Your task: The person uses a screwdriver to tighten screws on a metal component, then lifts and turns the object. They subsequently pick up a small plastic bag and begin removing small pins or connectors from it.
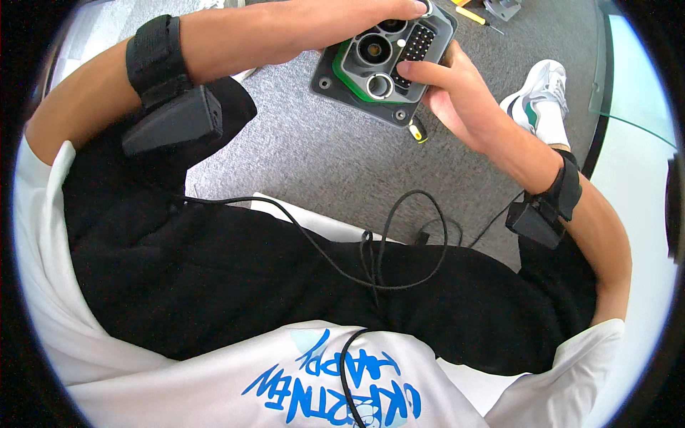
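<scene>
Both hands hold a grey multi-pin connector (374, 50) at the upper middle of the head view. It has a square flange with corner screw holes, a green gasket (348, 77), round sockets and a dark block of pale pins (419, 44). My left hand (349, 20) reaches over its far left side, a fingertip on the top round socket; its other fingers are mostly hidden. Gripping the right edge, my right hand (460, 93) has its thumb lying over the lower end of the pin block. The connector is tilted, face toward me, above the carpet.
Below the connector, a small yellow-and-black tool (418, 133) lies on the grey carpet (285, 135). A yellow screwdriver (474, 17) and a grey metal part (502, 7) lie beyond. A black cable (335, 267) loops across my lap. A glass-edged white surface (638, 185) borders the right.
</scene>
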`<state>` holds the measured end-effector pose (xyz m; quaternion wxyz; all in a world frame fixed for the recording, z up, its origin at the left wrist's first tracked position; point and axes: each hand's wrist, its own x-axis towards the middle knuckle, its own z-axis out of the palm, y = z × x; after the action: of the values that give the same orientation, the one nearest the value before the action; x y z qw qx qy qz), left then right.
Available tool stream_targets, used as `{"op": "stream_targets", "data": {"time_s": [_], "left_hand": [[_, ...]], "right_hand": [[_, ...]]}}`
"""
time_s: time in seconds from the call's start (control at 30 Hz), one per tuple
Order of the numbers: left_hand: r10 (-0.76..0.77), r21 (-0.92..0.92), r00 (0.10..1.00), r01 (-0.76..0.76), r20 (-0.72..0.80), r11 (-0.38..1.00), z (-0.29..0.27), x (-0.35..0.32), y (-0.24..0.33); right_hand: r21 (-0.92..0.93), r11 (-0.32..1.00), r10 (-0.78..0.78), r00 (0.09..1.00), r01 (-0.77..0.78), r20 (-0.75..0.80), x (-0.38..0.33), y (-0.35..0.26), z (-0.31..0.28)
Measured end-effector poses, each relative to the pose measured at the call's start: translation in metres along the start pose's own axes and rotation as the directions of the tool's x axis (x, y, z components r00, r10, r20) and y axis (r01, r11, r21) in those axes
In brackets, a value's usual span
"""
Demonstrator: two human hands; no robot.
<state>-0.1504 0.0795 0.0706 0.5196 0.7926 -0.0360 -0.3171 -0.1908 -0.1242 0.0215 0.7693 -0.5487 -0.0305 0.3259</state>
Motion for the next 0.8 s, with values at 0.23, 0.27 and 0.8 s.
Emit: {"op": "stream_targets", "data": {"time_s": [0.23,0.27,0.8], "left_hand": [[-0.049,0.008,0.999,0.049,-0.011,0.999,0.0,-0.01,0.009],[-0.034,-0.009,0.999,0.035,0.018,0.999,-0.002,-0.006,0.003],[-0.117,0.072,0.99,0.122,-0.075,0.99,0.002,-0.015,0.005]], "right_hand": [[-0.056,0.998,0.007,1.0,-0.008,-0.009,0.0,0.002,0.004],[-0.05,0.999,-0.001,1.0,0.0,-0.01,0.0,0.003,0.006],[-0.125,0.985,0.122,0.992,-0.122,-0.006,0.002,-0.001,-0.002]]}}
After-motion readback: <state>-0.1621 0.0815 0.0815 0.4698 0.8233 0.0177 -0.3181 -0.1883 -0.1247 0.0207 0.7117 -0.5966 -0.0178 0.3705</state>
